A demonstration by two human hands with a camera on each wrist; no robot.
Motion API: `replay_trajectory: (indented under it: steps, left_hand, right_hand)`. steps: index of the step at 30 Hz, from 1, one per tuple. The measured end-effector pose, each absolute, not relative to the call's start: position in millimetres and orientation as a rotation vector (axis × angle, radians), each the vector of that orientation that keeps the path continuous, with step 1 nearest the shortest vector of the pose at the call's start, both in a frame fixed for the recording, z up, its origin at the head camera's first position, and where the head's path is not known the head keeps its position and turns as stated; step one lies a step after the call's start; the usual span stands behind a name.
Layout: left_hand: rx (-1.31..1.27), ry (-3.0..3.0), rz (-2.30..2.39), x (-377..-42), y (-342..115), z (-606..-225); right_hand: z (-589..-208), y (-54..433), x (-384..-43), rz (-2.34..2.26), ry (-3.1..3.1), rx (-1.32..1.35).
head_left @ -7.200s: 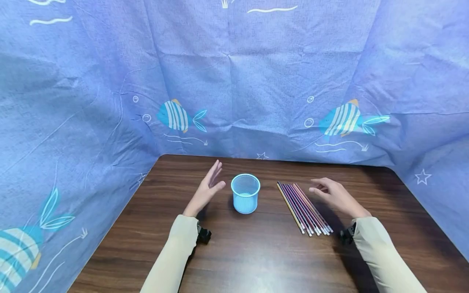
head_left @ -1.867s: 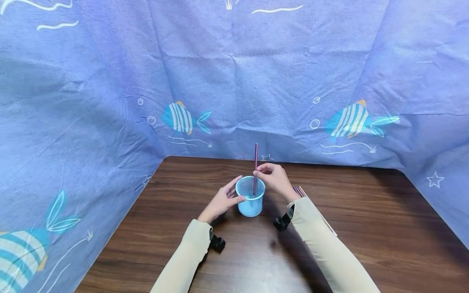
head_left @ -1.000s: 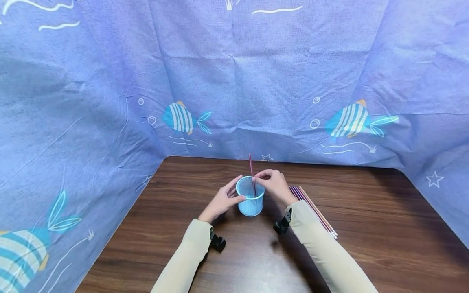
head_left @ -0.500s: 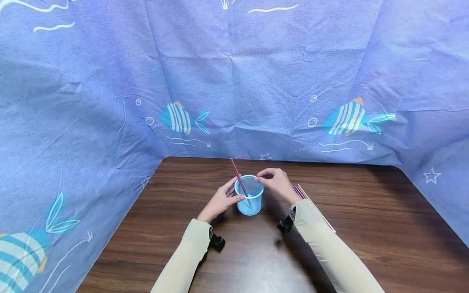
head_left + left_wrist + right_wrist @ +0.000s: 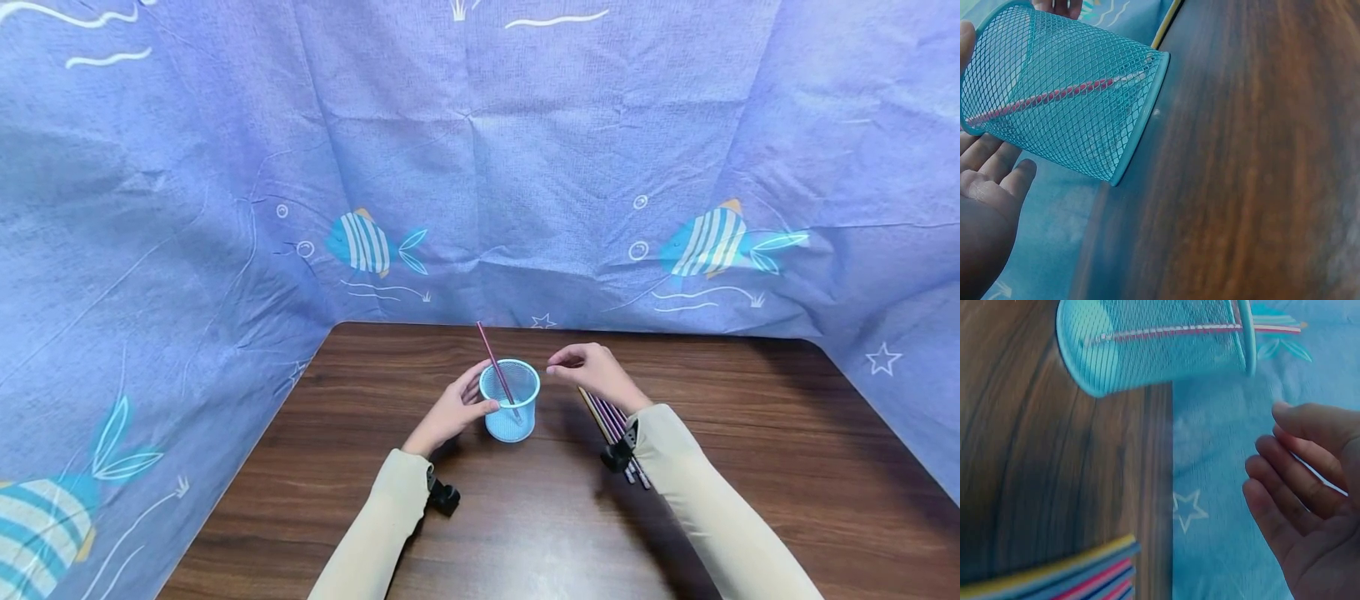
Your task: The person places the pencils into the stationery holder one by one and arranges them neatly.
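A light blue mesh pencil cup (image 5: 512,427) stands upright on the table. My left hand (image 5: 452,412) holds it from the left, thumb at the near rim and fingers round the far side. One red-striped pencil (image 5: 491,357) leans inside the cup, its upper end past the rim towards the left. My right hand (image 5: 591,372) hovers to the right of the cup, apart from it, fingers loosely bent with nothing between them. Below its wrist several pencils (image 5: 609,423) lie side by side, partly hidden by the sleeve. The right wrist view shows yellow, red and dark pencils (image 5: 1094,581).
The dark wooden table (image 5: 360,367) reaches back to a blue cloth (image 5: 540,167) printed with fish and stars. Black wrist cameras, such as the left one (image 5: 444,497), sit under both cuffs.
My right hand has lowered the pencil into the cup, let it go and drawn back to the right. The pencil has tipped left. My left hand stays at the cup.
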State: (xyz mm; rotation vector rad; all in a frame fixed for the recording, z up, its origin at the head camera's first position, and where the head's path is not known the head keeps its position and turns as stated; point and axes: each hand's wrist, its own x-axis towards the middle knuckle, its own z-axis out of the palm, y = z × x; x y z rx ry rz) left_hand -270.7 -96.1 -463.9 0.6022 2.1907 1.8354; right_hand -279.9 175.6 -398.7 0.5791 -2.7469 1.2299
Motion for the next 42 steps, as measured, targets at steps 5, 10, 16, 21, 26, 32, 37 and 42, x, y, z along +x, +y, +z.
replay_trajectory:
  steps: [5,10,16,21,26,32,37,42]
  left_hand:
    - [0.597,2.156,1.852,-272,-96,-464]
    - [0.601,2.145,1.832,-269,-96,-457]
    - [0.615,2.147,1.818,-257,-96,-437]
    - [0.598,2.146,1.821,-255,-96,-435]
    - [0.590,2.142,1.817,-256,-97,-436]
    - [0.600,2.142,1.813,-257,-97,-438]
    - [0.601,2.137,1.820,-256,-97,-437]
    - [0.600,2.146,1.821,-256,-97,-436]
  right_hand:
    - [-398,200,-281,1.131,-2.798,0.623]
    - [-401,221,-281,1.104,-2.839,0.648]
    - [-407,239,-281,1.018,-2.896,0.666]
    - [-411,249,-279,0.944,-2.933,0.689]
    - [-416,260,-276,0.895,-2.990,0.678]
    - [-426,275,-273,0.811,-3.033,0.761]
    - [-435,286,-270,0.831,-3.083,0.759]
    - [-439,293,-267,0.777,-3.115,0.736]
